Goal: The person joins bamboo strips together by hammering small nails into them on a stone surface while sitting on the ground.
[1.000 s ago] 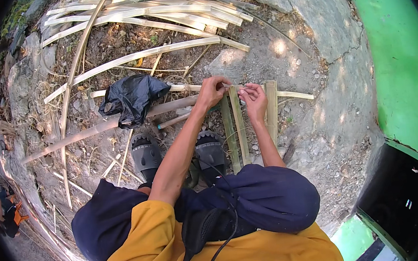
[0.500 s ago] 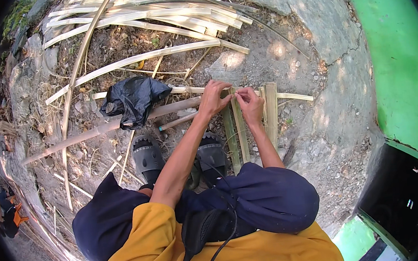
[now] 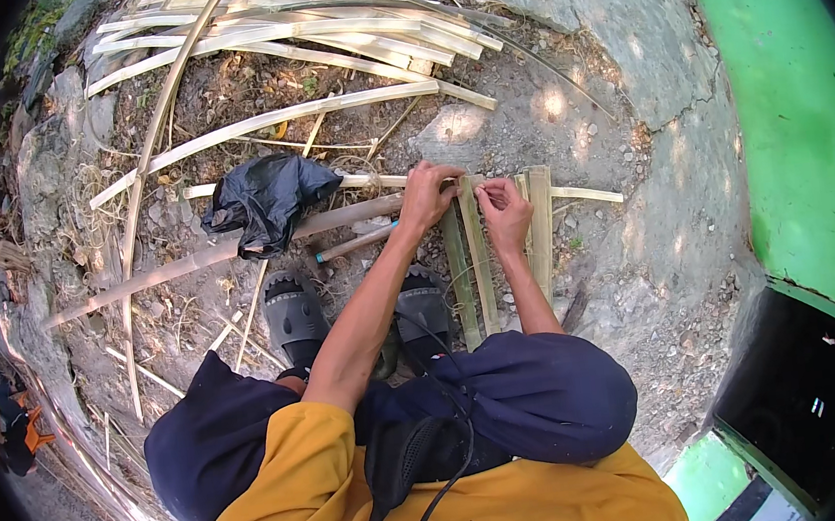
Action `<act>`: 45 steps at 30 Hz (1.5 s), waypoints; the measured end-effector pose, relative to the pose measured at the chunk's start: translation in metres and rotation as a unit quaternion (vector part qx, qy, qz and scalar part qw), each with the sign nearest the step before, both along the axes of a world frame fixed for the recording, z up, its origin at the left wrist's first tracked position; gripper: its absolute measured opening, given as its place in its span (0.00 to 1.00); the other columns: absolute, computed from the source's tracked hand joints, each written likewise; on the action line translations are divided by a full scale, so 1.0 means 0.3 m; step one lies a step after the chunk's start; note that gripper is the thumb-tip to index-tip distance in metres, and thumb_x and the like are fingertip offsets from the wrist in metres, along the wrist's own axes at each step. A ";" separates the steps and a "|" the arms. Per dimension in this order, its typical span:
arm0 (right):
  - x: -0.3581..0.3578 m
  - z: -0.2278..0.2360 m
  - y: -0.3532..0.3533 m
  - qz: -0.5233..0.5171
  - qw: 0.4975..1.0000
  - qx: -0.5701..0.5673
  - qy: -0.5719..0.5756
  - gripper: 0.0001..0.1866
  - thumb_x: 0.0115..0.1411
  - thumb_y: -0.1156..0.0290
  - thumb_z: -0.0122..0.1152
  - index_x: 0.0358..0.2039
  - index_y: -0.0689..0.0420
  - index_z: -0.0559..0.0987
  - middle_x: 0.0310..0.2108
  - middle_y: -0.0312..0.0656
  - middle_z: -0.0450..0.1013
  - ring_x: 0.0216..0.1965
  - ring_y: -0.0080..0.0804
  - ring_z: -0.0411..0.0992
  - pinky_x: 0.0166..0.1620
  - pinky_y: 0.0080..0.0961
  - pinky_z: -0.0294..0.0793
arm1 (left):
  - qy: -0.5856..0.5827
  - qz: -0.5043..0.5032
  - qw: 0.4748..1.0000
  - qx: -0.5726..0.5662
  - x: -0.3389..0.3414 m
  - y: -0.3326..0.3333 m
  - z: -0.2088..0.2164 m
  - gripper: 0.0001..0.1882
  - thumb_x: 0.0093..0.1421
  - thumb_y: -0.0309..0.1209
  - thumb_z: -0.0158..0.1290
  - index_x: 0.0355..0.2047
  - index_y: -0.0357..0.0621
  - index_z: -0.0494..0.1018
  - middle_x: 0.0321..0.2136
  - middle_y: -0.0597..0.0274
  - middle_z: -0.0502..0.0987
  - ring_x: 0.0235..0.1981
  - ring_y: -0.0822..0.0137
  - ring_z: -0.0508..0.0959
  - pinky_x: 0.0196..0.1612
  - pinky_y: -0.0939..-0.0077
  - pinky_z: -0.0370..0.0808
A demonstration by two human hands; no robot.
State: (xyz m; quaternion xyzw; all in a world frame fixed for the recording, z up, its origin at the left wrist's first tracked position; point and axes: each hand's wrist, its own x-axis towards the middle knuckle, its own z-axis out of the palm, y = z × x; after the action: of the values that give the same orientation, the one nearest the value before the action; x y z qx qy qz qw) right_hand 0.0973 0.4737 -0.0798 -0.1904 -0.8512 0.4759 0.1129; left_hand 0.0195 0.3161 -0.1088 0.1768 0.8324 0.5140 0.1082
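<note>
My left hand point(image 3: 427, 195) is closed round the top of an upright bamboo strip point(image 3: 476, 255), where it meets a long crosswise bamboo strip point(image 3: 587, 194). Just to its right, my right hand point(image 3: 507, 216) is pinched, thumb against fingertips. Whatever lies in that pinch is too small to make out. A greener bamboo strip point(image 3: 461, 286) runs beside the first, below my left hand. Past my right hand, more upright strips point(image 3: 541, 223) lie against the crosswise one.
A crumpled black plastic bag point(image 3: 271, 199) lies over a long pole point(image 3: 168, 274) to the left. Near my shoes is a short stick with a blue end point(image 3: 356, 243). Many pale split strips point(image 3: 315, 34) are piled at the far side. A green wall point(image 3: 796, 124) stands right.
My right hand has drawn slightly right and down, opening a small gap from my left hand. The left hand has stayed almost in place at the strip's top.
</note>
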 end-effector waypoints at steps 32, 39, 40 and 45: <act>-0.023 -0.001 -0.019 0.064 0.995 0.072 0.004 0.10 0.60 0.78 0.70 0.40 0.60 0.78 0.32 0.45 0.84 0.35 0.38 0.86 0.37 0.32 0.83 | 0.004 0.006 1.000 -0.017 0.003 0.006 -0.005 0.19 0.50 0.25 0.68 0.45 0.48 0.87 0.39 0.56 0.87 0.40 0.52 0.80 0.50 0.59 0.77; -0.033 0.014 0.000 0.083 0.992 0.091 -0.011 0.08 0.60 0.77 0.70 0.39 0.58 0.79 0.32 0.44 0.84 0.36 0.39 0.85 0.36 0.33 0.82 | 0.092 0.018 0.996 -0.001 0.022 -0.006 0.045 0.17 0.49 0.26 0.68 0.41 0.47 0.84 0.44 0.60 0.84 0.43 0.54 0.77 0.56 0.58 0.72; -0.030 0.011 0.013 0.095 0.990 0.106 -0.015 0.07 0.60 0.77 0.70 0.38 0.58 0.79 0.31 0.44 0.83 0.36 0.40 0.85 0.36 0.34 0.81 | 0.091 0.016 0.996 0.002 0.022 0.005 0.053 0.17 0.49 0.26 0.68 0.41 0.47 0.84 0.44 0.60 0.84 0.43 0.54 0.77 0.56 0.58 0.72; -0.050 0.035 -0.004 0.111 0.989 0.092 -0.016 0.05 0.59 0.77 0.69 0.34 0.58 0.80 0.31 0.45 0.83 0.35 0.41 0.85 0.36 0.35 0.81 | 0.098 -0.035 0.995 0.013 0.017 0.002 0.011 0.13 0.48 0.25 0.67 0.37 0.48 0.84 0.34 0.62 0.85 0.40 0.56 0.76 0.48 0.60 0.72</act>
State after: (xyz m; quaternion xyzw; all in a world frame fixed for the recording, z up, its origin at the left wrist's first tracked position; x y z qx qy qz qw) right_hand 0.0824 0.4724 -0.0692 -0.0914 -0.9088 0.4023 0.0630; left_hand 0.0245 0.3167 -0.1054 0.2561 0.8258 0.5007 0.0419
